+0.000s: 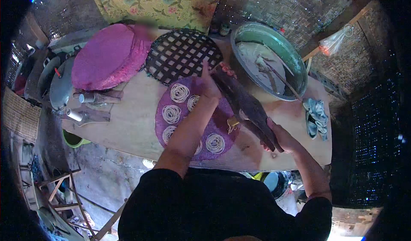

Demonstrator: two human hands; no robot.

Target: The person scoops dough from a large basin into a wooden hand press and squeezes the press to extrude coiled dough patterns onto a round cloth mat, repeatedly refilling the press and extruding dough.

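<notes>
My left hand (210, 87) is closed around the far end of a dark wooden hand press (239, 93), its fingertips showing over the far side. At the near right end, my right hand (282, 139) grips the press's two long arms together. A yellowish cylinder (232, 121) sticks out from the press's underside, and thin pale strands of dough (231, 129) hang from it. Below lies a round purple mat (222, 155) bearing several coiled nests of pale strands (215, 143). My left forearm hides part of the mat and some nests.
A large metal basin (299, 76) of white dough stands at the back right. Behind the mat is a black lattice tray (184, 55), beside a stack of purple round mats (107, 57). A cloth (316, 119) lies right; wooden tools (92, 116) lie left.
</notes>
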